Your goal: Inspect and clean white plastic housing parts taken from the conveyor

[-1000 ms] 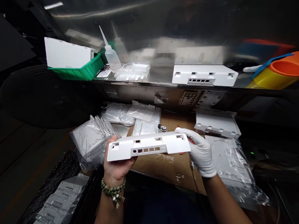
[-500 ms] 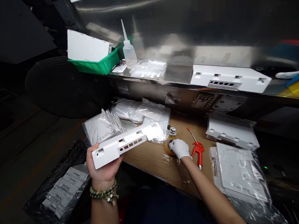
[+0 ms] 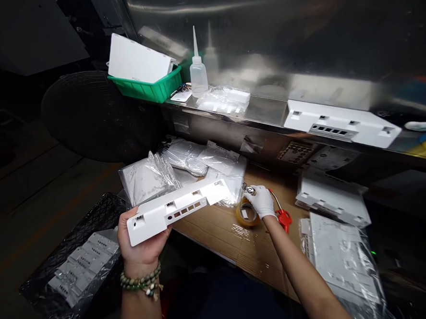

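L hand (image 3: 144,240) clasps white housing (image 3: 183,201) by its outer end, left of tape roll (image 3: 251,221); long axis slants away, rt end toward tape's far side. R gloved hand (image 3: 263,202), nearer tape, has fingers curled at small metal-topped item (image 3: 250,190) just beyond it; pinch vs. touch: can't tell.

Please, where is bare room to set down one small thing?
Bare cardboard shows between the held housing and the tape roll; bare shelf between bagged parts and the other housing. Crowded: behind the held housing, with bagged panels.

White-gloved right hand (image 3: 263,202), green beaded bracelets (image 3: 138,282), pale tassel (image 3: 156,293)
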The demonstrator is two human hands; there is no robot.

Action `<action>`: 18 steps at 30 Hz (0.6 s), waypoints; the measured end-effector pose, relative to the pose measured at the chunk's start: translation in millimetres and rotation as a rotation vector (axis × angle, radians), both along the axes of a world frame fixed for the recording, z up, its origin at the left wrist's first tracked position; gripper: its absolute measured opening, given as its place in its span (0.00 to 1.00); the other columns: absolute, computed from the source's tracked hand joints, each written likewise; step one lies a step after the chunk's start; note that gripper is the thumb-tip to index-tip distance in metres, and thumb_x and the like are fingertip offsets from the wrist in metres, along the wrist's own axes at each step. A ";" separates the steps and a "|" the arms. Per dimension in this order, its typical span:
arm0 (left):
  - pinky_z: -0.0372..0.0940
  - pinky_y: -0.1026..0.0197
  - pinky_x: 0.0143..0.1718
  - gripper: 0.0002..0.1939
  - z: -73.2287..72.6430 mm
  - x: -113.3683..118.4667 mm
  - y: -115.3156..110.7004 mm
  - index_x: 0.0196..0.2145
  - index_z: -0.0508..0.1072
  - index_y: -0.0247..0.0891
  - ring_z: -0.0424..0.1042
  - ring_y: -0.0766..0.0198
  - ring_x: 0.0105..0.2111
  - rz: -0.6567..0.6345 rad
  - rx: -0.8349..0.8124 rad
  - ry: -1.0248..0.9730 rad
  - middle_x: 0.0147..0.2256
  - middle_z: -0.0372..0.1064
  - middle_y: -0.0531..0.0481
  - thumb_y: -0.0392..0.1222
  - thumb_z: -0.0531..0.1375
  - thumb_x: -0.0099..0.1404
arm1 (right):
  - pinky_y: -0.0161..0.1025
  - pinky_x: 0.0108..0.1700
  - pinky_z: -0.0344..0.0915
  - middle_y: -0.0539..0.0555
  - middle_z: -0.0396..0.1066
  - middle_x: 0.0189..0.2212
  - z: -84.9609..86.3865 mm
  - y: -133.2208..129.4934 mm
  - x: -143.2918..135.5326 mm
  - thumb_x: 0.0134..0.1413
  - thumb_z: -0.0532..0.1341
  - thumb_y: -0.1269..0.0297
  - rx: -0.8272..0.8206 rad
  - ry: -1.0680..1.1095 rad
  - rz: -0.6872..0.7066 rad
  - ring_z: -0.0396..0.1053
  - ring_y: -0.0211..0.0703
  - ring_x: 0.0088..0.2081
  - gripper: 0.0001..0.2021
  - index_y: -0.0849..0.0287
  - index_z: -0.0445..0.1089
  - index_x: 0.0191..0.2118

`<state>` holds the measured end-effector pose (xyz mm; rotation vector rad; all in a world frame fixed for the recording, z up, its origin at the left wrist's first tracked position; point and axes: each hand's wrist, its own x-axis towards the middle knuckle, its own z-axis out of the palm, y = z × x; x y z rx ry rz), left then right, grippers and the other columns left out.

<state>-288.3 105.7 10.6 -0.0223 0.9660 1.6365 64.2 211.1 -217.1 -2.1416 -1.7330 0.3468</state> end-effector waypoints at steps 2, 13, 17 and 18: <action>0.78 0.46 0.31 0.14 -0.9 -0.8 1.3 0.45 0.75 0.34 0.81 0.47 0.36 -0.004 0.004 -0.002 0.38 0.80 0.39 0.38 0.55 0.64 | 0.40 0.49 0.60 0.58 0.74 0.47 -1.3 -1.0 -0.1 0.58 0.65 0.51 0.007 -0.008 0.002 0.68 0.51 0.48 0.20 0.55 0.76 0.52; 0.78 0.47 0.27 0.15 -4.3 0.2 9.6 0.45 0.76 0.34 0.81 0.48 0.34 -0.046 -0.022 -0.011 0.37 0.81 0.40 0.39 0.55 0.64 | 0.40 0.49 0.60 0.57 0.73 0.47 1.5 -0.4 0.6 0.55 0.67 0.49 -0.002 -0.007 -0.025 0.67 0.52 0.49 0.20 0.52 0.78 0.50; 0.78 0.47 0.28 0.13 -6.7 0.3 10.1 0.44 0.76 0.34 0.81 0.47 0.34 -0.044 -0.015 -0.008 0.37 0.81 0.40 0.39 0.56 0.63 | 0.41 0.48 0.60 0.57 0.74 0.46 3.6 -1.2 -0.4 0.55 0.67 0.50 -0.013 0.001 -0.025 0.67 0.52 0.48 0.19 0.52 0.78 0.50; 0.78 0.46 0.28 0.13 -7.4 0.0 9.9 0.44 0.76 0.34 0.81 0.47 0.34 -0.046 -0.010 -0.008 0.38 0.81 0.40 0.39 0.56 0.63 | 0.40 0.48 0.60 0.56 0.74 0.46 4.0 -1.6 -0.8 0.55 0.67 0.50 -0.013 0.004 -0.025 0.67 0.52 0.48 0.19 0.51 0.78 0.50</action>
